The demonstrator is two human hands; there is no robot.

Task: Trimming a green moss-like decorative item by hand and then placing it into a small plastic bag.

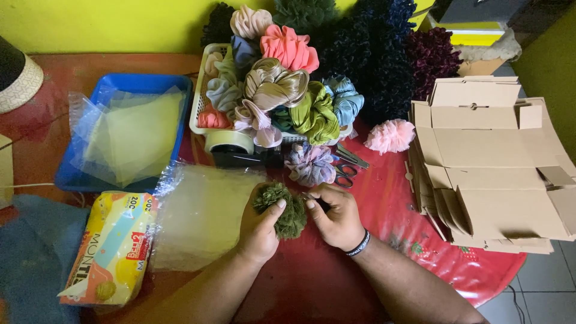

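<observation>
My left hand (pixel 259 223) grips a dark green ruffled scrunchie (pixel 282 207) near the front middle of the red table (pixel 336 270). My right hand (pixel 336 217) pinches the same scrunchie's right side, with a small dark object partly hidden under its fingers. A black band circles my right wrist. Just left of my left hand lies a stack of clear plastic bags (pixel 201 213).
A white basket (pixel 201 96) heaped with coloured scrunchies stands behind, with a tape dispenser (pixel 234 147), a lilac scrunchie (pixel 311 165) and scissors (pixel 347 168) before it. A blue tray (pixel 78 177) of bags sits left, a tissue pack (pixel 114 249) front left, flat cardboard boxes (pixel 492 168) right.
</observation>
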